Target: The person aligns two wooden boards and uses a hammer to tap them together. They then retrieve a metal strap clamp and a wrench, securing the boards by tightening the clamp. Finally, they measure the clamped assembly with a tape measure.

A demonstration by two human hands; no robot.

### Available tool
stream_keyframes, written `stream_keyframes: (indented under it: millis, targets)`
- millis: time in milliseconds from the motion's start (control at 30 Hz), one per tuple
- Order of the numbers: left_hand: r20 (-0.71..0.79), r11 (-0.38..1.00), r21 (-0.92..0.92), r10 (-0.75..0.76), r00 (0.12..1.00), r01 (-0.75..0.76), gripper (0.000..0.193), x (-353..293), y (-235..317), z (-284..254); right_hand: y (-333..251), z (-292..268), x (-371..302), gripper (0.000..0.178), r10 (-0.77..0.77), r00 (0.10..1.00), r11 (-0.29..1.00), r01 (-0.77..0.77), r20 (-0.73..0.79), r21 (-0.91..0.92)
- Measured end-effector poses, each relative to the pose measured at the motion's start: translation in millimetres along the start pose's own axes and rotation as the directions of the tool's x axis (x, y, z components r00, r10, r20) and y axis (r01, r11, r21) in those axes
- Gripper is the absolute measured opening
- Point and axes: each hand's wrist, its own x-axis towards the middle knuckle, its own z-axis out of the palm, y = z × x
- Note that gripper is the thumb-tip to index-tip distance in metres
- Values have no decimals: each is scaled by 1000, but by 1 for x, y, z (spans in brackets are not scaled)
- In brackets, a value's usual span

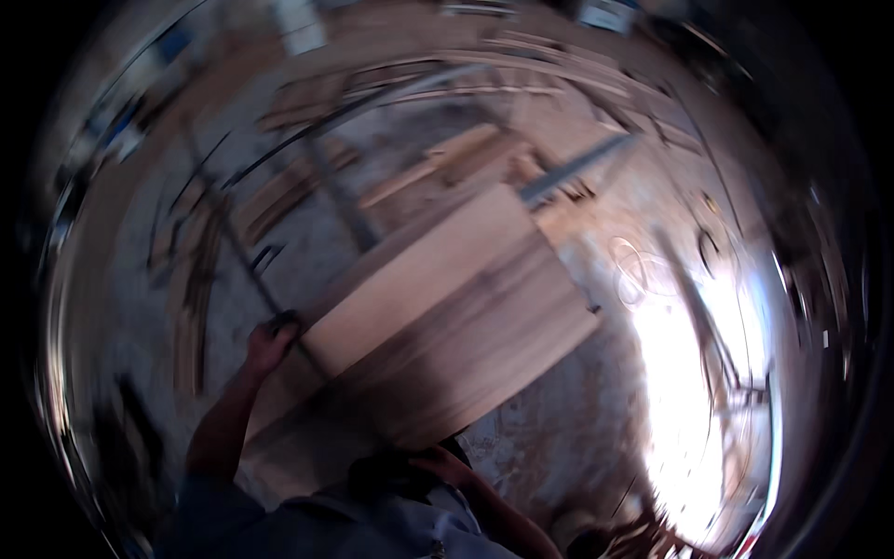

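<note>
A wide wooden panel (pixel 466 307) of lighter and darker boards lies at a slant in front of me. A long thin metal bar (pixel 244 256) runs from the far left down across the panel's left part. At the panel's left edge, my left hand (pixel 270 347) is closed round a dark fitting (pixel 284 322) on that bar. Close to my body, my right hand (pixel 441 464) rests at the panel's near edge beside a dark object (pixel 386 473) whose kind is unclear. Blur and that object hide most of the right hand's fingers.
Grey metal rails (pixel 579 170) stick out beyond the panel's far side. Stacked boards (pixel 447 163) lie on the floor beyond, with more planks (pixel 194 303) at the left. Coiled cable (pixel 638 270) lies at the right, near a bright sunlit patch (pixel 684 401).
</note>
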Motion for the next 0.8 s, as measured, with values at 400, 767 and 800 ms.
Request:
stream_keyframes:
  millis: [400,767,800]
  targets:
    - [-157,962,128,-221,963,242,65,-102,-170,-91,33,92,43,50,367,927,873,-313,83,-374]
    - [-95,728,89,-673,734,679,64,-197,-235,-94,0,132,72,63,612,766,730,-450,197,-514]
    - [-143,746,20,-657,740,666,67,-207,-249,-76,6,121,74,63,643,736,718,-480,214,-504]
